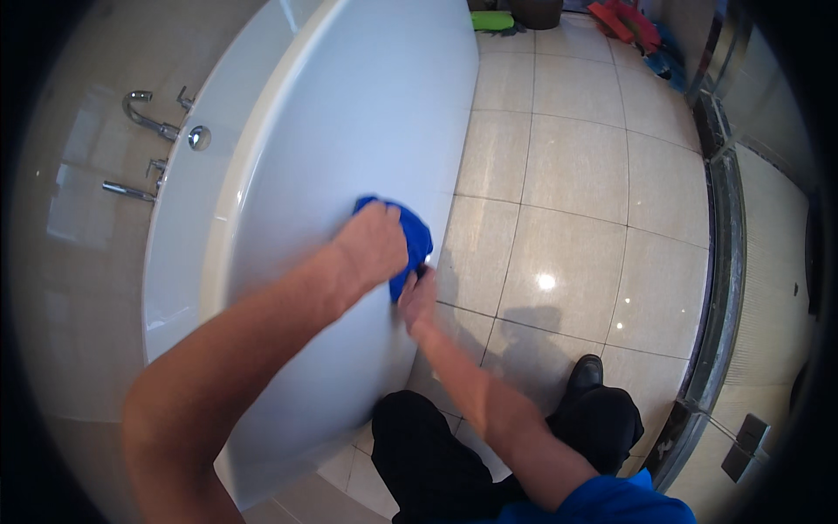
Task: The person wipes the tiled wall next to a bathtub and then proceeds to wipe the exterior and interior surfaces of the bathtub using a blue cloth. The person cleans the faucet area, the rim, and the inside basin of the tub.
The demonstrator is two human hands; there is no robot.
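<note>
A blue cloth lies against the outer side of a white bathtub. My left hand grips the cloth from above, its fingers curled and pressed to the tub wall. Lower and to the right, near the tub's bottom edge, my right hand is at the cloth's lower end; its fingertips are partly hidden and blurred, so its hold is unclear.
A chrome faucet stands at the tub's far rim. Beige floor tiles spread to the right, bounded by a dark door track. Green and red items and a brown container stand at the top.
</note>
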